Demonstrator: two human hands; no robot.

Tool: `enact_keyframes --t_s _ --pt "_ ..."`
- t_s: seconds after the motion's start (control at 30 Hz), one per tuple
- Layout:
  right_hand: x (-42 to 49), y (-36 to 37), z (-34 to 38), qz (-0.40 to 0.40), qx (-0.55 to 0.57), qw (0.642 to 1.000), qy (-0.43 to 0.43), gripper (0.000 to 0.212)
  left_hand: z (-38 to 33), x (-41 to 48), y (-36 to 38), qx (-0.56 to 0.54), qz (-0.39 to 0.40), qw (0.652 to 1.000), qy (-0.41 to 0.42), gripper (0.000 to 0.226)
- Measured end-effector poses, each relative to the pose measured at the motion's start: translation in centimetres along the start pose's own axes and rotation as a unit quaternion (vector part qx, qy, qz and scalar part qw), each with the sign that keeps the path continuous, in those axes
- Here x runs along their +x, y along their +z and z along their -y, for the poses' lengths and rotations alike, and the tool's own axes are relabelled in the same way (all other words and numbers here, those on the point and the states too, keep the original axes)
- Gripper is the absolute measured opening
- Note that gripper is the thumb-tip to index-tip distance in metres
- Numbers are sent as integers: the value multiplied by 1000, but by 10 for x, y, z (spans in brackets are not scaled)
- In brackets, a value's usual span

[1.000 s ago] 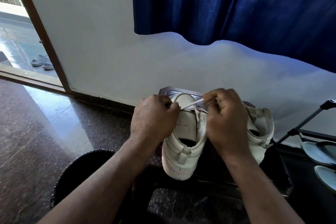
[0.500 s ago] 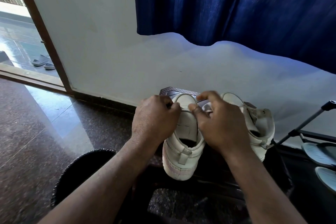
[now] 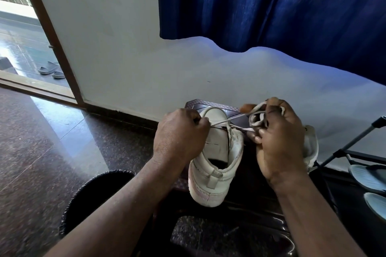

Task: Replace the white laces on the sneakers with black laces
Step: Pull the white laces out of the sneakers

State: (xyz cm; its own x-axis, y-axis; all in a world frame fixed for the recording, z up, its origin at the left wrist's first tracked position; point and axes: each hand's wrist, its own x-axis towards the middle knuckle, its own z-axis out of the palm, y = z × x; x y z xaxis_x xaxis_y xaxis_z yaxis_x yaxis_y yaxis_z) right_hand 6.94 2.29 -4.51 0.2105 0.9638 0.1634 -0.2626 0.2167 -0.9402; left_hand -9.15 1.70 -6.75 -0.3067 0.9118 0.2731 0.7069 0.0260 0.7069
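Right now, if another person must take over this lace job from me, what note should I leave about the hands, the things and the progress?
Left hand: pinches the white lace at the toe end of the near sneaker.
Right hand: grips bunched loops of the same lace, drawn out to the right.
Second sneaker: beside the first, mostly hidden behind the right hand.
Done: the lace looks mostly out of the near sneaker.
Left: free the last rows at the toe, check the second sneaker, thread black laces; none are in view.
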Motion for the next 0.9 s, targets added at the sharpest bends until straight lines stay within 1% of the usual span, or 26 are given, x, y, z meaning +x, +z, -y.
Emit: enact_keyframes --t_s 0.03,0.07,0.1,0.13,0.2,0.27,0.3,0.37,0.4,0.5,0.57,0.6,0.63,0.67,0.7,0.73,0.77,0.8,0.83,0.87,0.9 --pt "-1 0 -2 0 -67 997 -31 22 0 0 0 -1 0 1000 -1 40" --pt "-1 -2 -5 1 -164 983 -79 18 0 0 0 -2 1 1000 -2 40" --pt "0 -4 -7 7 -269 954 -130 14 0 0 0 -3 1 1000 -4 40" --pt "0 -6 -9 19 -363 916 -168 11 0 0 0 -3 1 1000 -6 40" --pt "-2 -5 -11 46 -499 845 -189 19 0 0 0 -4 -1 1000 -8 40" --pt "-5 -3 -10 74 -577 796 -169 28 0 0 0 -6 -2 1000 -9 41" --pt "-5 -2 -10 83 -598 783 -152 29 1 0 1 -5 -3 1000 -8 41" --pt "-3 -4 -12 80 -606 777 -153 25 1 0 1 -2 -3 1000 -5 41" --pt "-1 -6 -14 82 -594 782 -170 20 0 0 1 -3 -3 1000 -5 42" --pt "1 -5 -23 87 -513 828 -207 9 0 -1 0 -5 -5 1000 -7 41" --pt "3 -7 -27 35 -453 863 -221 15 0 -1 1 -3 -6 1000 -6 40" --pt "4 -7 -26 -6 -406 889 -211 18 0 0 1 -2 -6 1000 -4 39" --pt "5 -7 -23 -39 -338 922 -187 18 0 0 1 -2 -4 1000 -1 37" --pt "6 -6 -18 -56 -249 955 -153 20 0 0 1 -3 -3 1000 1 36" --pt "6 -5 -14 -59 -158 980 -105 22 0 -1 1 -2 -3 1000 3 35" --pt "4 -3 -11 -47 -79 994 -57 24 0 -1 1 -2 -3 1000 2 35" --pt "2 0 -8 -28 -35 999 -25 24 1 -1 1 -3 -3 1000 1 36" --pt "0 2 -7 -8 -36 999 -12 23 1 -1 1 -3 -3 1000 -1 37" --pt "-3 2 -7 1 -72 997 -16 21 1 -1 1 -3 -3 1000 -2 38" --pt "-4 1 -7 -1 -134 990 -38 18 1 -1 1 -2 -3 1000 -3 40" --pt "-3 -1 -9 -6 -212 974 -74 15 0 -1 1 -2 -4 1000 -4 41"
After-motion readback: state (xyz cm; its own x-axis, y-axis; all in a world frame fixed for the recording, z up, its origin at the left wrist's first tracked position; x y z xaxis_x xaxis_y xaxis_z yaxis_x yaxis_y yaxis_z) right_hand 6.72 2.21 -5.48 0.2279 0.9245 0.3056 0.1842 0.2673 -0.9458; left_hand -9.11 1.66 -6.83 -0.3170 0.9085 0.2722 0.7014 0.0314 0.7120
